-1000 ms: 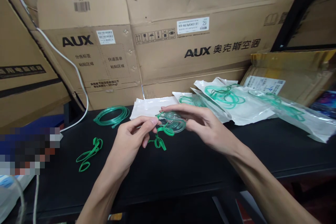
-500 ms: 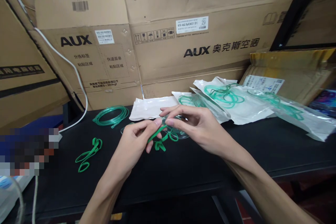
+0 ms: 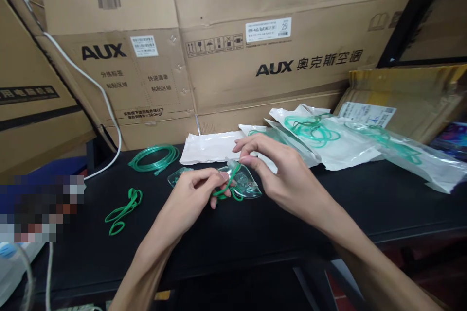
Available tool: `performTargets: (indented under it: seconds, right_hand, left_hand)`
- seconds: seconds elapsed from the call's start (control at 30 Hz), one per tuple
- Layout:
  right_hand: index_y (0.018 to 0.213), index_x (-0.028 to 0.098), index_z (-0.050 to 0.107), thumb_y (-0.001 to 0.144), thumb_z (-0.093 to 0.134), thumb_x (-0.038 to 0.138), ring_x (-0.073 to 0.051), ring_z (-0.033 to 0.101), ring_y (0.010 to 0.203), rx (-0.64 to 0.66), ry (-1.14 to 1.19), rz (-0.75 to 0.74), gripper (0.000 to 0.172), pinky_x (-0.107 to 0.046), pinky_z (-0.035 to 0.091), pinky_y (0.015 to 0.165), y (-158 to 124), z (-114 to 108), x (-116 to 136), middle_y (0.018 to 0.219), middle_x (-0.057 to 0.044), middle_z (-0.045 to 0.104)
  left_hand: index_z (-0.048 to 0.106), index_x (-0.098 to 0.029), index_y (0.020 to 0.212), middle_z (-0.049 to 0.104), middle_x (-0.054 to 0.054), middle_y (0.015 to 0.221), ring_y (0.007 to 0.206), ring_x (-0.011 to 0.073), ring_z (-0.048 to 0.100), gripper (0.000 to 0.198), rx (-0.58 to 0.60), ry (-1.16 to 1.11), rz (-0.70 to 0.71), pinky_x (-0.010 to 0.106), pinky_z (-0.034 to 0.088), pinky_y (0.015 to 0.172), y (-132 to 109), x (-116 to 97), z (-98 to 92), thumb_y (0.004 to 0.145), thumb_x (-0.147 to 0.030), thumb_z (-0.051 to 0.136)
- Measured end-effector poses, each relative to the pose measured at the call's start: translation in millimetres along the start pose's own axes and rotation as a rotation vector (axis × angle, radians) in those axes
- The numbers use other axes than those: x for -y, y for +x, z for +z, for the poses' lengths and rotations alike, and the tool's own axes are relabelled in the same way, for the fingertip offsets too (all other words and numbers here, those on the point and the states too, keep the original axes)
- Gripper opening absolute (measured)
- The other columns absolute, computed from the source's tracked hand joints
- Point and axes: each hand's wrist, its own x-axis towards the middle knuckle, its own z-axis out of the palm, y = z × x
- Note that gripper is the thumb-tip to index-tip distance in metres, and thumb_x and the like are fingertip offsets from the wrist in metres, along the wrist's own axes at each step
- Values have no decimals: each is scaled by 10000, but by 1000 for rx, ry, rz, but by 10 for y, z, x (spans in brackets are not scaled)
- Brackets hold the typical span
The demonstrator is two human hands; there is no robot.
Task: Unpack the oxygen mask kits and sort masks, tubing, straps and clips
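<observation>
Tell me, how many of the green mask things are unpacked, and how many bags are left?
Unpacked so far: a coil of green tubing and a loose green strap lie on the black table, beside an emptied white pouch. In hand: the left hand and right hand pinch another green strap at a clear mask. Left: several sealed bags.

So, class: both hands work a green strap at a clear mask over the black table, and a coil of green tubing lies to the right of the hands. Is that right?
Not quite. In the head view the coil of green tubing lies to the left of the hands, by the white cable. The left hand and right hand do work the green strap at the clear mask.
</observation>
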Motion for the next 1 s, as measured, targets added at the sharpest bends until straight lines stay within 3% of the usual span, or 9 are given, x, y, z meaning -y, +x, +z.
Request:
performTargets:
  seconds: [0.23,0.47,0.63,0.73,0.9,1.0]
  right_hand:
    - [931,211,628,978,553,172,-203,655,1000,-171,-3,151,97,-339,493,846,27,-183,-46,989,-34,681]
    - [869,205,618,963,579,183,-188,661,943,-339,19,195,104,-345,507,875,42,-182,-86,932,-24,680]
    - [842,205,624,954,608,199,-167,629,817,-380,-7,227,113,-323,498,784,52,-168,-64,849,-5,646]
    - [835,204,619,960,605,177,-151,623,789,-215,59,174,128,-290,490,747,47,-150,46,828,6,642]
    - [917,188,668,983,610,172,-122,643,829,303,89,6,89,-242,466,791,-48,-11,223,903,18,707]
    - [1033,188,671,1019,554,189,-146,659,951,424,-17,-16,118,-264,451,863,-104,102,198,1053,-10,717]
  left_hand:
    - [689,-184,685,672,2,730,693,152,513,347,6,61,-18,269,356,644,1,14,10,911,-434,601]
    - [664,-197,657,652,0,722,751,173,525,379,-1,141,-13,277,357,682,2,51,-23,919,-456,577]
    - [681,-193,661,673,19,773,823,200,563,399,-39,183,3,281,364,687,17,65,-21,922,-477,580]
    - [731,-197,747,679,8,785,779,178,554,362,-107,183,35,267,368,665,12,74,-27,918,-491,605]
    - [760,-209,928,646,-25,747,595,114,454,304,-251,63,105,233,352,547,15,105,-52,909,-491,646]
    - [754,-211,941,665,-22,807,590,102,460,291,-329,-46,150,224,382,557,25,110,-57,902,-487,674]
